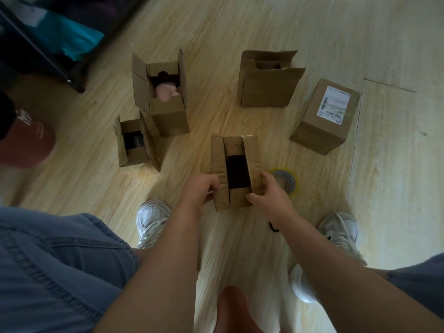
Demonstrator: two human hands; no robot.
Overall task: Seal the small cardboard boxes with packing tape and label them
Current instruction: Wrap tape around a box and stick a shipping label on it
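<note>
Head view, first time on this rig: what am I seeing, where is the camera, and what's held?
There is no machine here, only a person's two bare hands. One camera on their head looks down at a wooden floor. The left hand and right hand grip the near box by its sides, and its flaps are not yet closed. A tape roll lies beside the right hand. Three more open boxes stand beyond. A labelled box sits at the right.

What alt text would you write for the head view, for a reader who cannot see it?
Seen from above, a person's left hand and right hand grip an open cardboard box. On the wooden floor a tape roll lies beside it, with three more open boxes and one sealed, labelled box beyond.
</note>
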